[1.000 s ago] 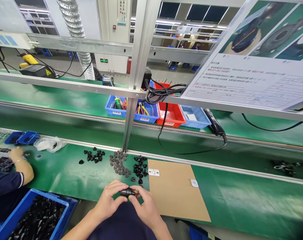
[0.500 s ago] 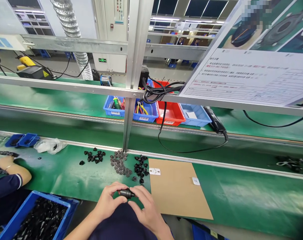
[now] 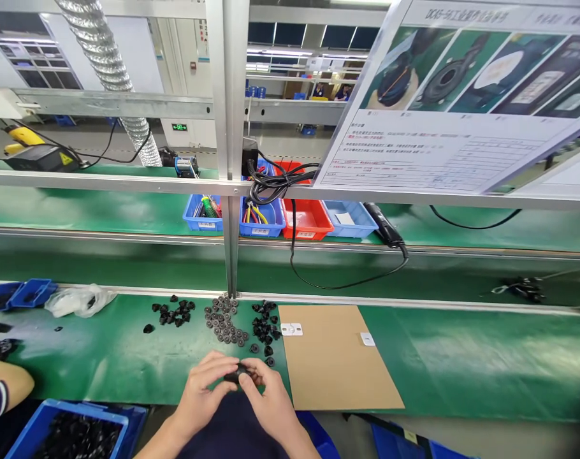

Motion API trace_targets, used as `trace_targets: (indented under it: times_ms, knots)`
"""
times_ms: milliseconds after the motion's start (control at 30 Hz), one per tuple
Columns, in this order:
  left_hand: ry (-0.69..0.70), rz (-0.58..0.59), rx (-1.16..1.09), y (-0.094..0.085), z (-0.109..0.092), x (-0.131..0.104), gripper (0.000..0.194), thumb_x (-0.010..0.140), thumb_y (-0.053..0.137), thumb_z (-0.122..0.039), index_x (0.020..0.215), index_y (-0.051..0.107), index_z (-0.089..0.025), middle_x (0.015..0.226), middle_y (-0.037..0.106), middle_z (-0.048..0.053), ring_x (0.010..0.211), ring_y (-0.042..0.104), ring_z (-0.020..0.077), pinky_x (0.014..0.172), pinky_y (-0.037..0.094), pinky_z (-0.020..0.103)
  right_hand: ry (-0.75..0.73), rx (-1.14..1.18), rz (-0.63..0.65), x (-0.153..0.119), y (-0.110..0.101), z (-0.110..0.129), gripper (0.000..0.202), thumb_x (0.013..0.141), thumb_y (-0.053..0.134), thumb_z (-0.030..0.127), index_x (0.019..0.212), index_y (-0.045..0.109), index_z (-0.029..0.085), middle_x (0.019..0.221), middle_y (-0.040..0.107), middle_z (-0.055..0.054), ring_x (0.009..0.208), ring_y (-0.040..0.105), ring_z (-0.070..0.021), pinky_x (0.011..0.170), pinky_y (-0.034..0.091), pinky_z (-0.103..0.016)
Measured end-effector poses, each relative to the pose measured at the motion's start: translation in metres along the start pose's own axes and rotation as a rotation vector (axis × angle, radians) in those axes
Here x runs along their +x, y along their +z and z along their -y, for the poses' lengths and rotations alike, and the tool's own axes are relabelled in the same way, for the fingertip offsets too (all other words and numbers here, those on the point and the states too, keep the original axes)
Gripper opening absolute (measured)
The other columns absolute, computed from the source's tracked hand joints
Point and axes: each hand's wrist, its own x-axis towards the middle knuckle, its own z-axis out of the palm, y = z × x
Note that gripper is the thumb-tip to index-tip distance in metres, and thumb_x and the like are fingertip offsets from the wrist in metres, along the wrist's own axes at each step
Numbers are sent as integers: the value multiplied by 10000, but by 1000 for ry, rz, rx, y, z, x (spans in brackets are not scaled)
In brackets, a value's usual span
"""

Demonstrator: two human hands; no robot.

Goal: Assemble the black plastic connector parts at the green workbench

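Note:
Close to the bench's front edge, my left hand point(image 3: 204, 390) and my right hand point(image 3: 267, 394) hold one small black part point(image 3: 236, 373) between them. The left fingers grip its left end, and the right thumb and fingers close on its right end, covering much of it. Beyond my hands lie a group of grey round pieces point(image 3: 225, 320), a cluster of black pieces point(image 3: 266, 322) to their right and another black cluster point(image 3: 175, 312) to their left.
A brown board point(image 3: 338, 357) with two white pieces lies right of my hands. A blue bin point(image 3: 122, 440) of black parts stands lower left, near a co-worker's arm point(image 3: 15, 386). A metal post point(image 3: 231, 255) rises behind the grey pieces. Trays line the shelf.
The view has shifted. My right thumb and fingers have closed in on the black part, which now shows less between my hands. The co-worker's arm sits further toward the left edge.

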Motion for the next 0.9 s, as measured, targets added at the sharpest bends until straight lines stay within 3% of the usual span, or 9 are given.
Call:
trace_targets:
  times_ms: [167, 233, 333, 433, 567, 633, 700, 767, 900]
  knots:
    - [-22, -24, -11, 3, -8, 6, 319, 898, 835, -260, 1207, 775, -308, 1098, 818, 69, 926, 737, 254, 820, 637, 407, -69, -11, -88, -5, 1, -3, 225, 1060, 553, 409, 1063, 687, 229, 928, 703, -61, 825, 670, -238, 752, 553, -333]
    - [-86, -13, -34, 3, -14, 9, 292, 887, 847, -311, 1174, 790, -308, 1075, 823, 59, 911, 741, 250, 823, 635, 396, -162, -88, -102, -8, -3, -4, 172, 1056, 554, 344, 1139, 671, 248, 1035, 706, -76, 937, 674, -262, 839, 564, -372]
    - [-220, 6, -78, 4, -22, 8, 287, 860, 868, -383, 1128, 809, -297, 1026, 830, 50, 868, 748, 246, 807, 636, 374, -361, -198, -90, -11, -10, -5, 291, 1054, 543, 249, 1338, 603, 279, 1276, 665, -108, 1170, 627, -302, 1016, 533, -458]
    - [-313, 11, -122, 6, -27, 6, 301, 845, 874, -418, 1107, 817, -282, 974, 832, 48, 809, 753, 240, 751, 634, 348, -476, -282, -76, -14, -15, -6, 358, 1056, 517, 212, 1409, 539, 269, 1324, 636, -132, 1193, 606, -315, 1030, 516, -494]
    - [-145, -17, -83, 10, -30, 3, 273, 873, 858, -348, 1135, 809, -292, 1036, 830, 62, 879, 756, 253, 824, 626, 388, -343, -270, -64, -19, -12, -2, 192, 1069, 486, 325, 1205, 578, 224, 1084, 657, -121, 987, 631, -292, 868, 535, -439]
    - [-18, -48, -45, 12, -30, 2, 265, 895, 833, -261, 1156, 806, -302, 1072, 827, 71, 887, 756, 249, 821, 619, 390, -224, -260, -59, -22, -8, 1, 214, 1091, 436, 370, 1074, 585, 217, 958, 648, -85, 883, 626, -257, 799, 519, -392]
    - [-11, -54, -42, 14, -30, 1, 264, 888, 827, -220, 1139, 816, -302, 1082, 826, 78, 901, 754, 250, 830, 611, 386, -127, -244, -58, -24, -6, 4, 302, 1114, 391, 404, 981, 584, 214, 883, 639, -55, 826, 620, -228, 775, 507, -361]
    - [-202, -40, -140, 16, -30, 1, 234, 872, 845, -284, 1104, 827, -271, 1075, 823, 91, 933, 750, 259, 860, 605, 382, -91, -214, -46, -27, -10, 8, 323, 1121, 390, 423, 1018, 613, 214, 935, 662, -52, 880, 641, -224, 821, 519, -353]
    - [-729, 4, -531, 20, -35, 7, 392, 904, 790, -493, 1115, 811, -163, 965, 807, 109, 789, 713, 196, 723, 567, 268, -159, -209, -9, -35, -31, 12, 362, 1097, 446, 334, 1445, 523, 267, 1221, 660, -83, 1051, 653, -235, 968, 539, -380]
